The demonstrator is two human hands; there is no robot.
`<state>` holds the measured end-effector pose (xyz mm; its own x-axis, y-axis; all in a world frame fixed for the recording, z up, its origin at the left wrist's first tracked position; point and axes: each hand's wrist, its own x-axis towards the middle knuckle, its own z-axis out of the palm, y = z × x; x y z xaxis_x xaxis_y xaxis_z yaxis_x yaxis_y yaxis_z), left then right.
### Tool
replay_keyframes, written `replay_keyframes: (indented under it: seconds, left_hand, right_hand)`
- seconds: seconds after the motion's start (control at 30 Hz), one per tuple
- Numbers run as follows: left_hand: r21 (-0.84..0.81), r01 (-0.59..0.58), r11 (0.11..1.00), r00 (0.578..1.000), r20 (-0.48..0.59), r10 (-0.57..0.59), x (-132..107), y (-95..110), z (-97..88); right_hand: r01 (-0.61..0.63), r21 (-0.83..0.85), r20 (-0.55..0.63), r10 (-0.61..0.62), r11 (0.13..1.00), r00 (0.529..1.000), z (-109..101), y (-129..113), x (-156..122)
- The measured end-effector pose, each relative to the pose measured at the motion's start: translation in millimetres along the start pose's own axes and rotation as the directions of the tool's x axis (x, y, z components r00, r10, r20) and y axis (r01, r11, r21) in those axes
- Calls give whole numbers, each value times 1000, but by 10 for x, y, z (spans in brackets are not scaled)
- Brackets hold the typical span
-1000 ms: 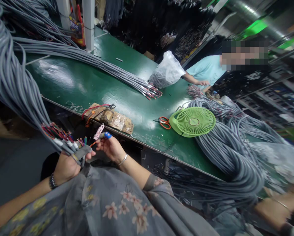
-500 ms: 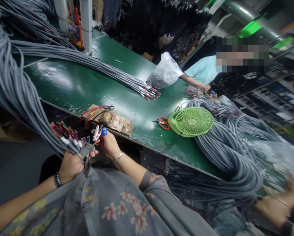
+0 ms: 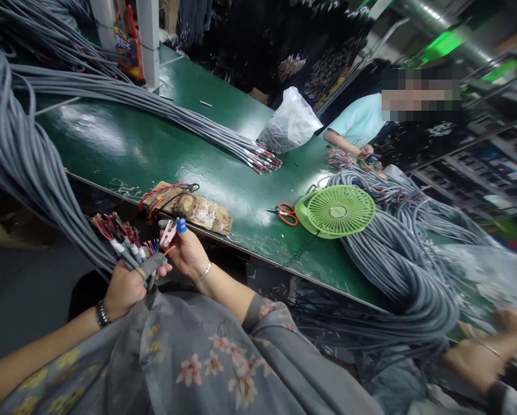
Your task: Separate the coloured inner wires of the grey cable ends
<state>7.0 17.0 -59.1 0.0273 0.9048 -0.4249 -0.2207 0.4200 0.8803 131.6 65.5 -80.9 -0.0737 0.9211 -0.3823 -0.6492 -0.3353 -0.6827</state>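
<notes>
My left hand (image 3: 126,286) is closed round the ends of several grey cables (image 3: 33,167) that hang down from the upper left; their stripped coloured wires (image 3: 117,233) fan out above my fist. My right hand (image 3: 187,251), with a blue cap on one fingertip, pinches a small pink tool (image 3: 169,231) against the wire tips of the nearest cable. Both hands are below the near edge of the green table (image 3: 124,144), over my lap in flowered grey cloth.
On the table lie a long bundle of grey cables (image 3: 189,124), a brown taped block (image 3: 193,208), orange scissors (image 3: 287,214), a green fan (image 3: 336,211) and a plastic bag (image 3: 289,124). A big cable coil (image 3: 405,259) lies to the right. A person in light blue (image 3: 362,122) works opposite; another person's hands (image 3: 495,340) are at the lower right.
My right hand has drawn the pink tool left and closer to the wire tips. The view has shifted slightly. The hands at lower right have moved.
</notes>
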Motion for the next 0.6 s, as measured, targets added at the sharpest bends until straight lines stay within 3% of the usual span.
replay_keyframes:
  seconds: [0.33,0.53,0.6]
  left_hand:
    - [-18,-48,999,999,13,49,-46,84,11]
    - [48,-5,999,1000,17,4,-30,124,69]
    - [72,-44,996,999,22,42,-25,119,67]
  right_hand:
    - [18,-9,-2,-18,1000,1000,-17,33,11]
    - [4,18,-8,-4,1000,1000,8,23,11]
    - [-12,28,-6,12,1000,1000,16,20,6]
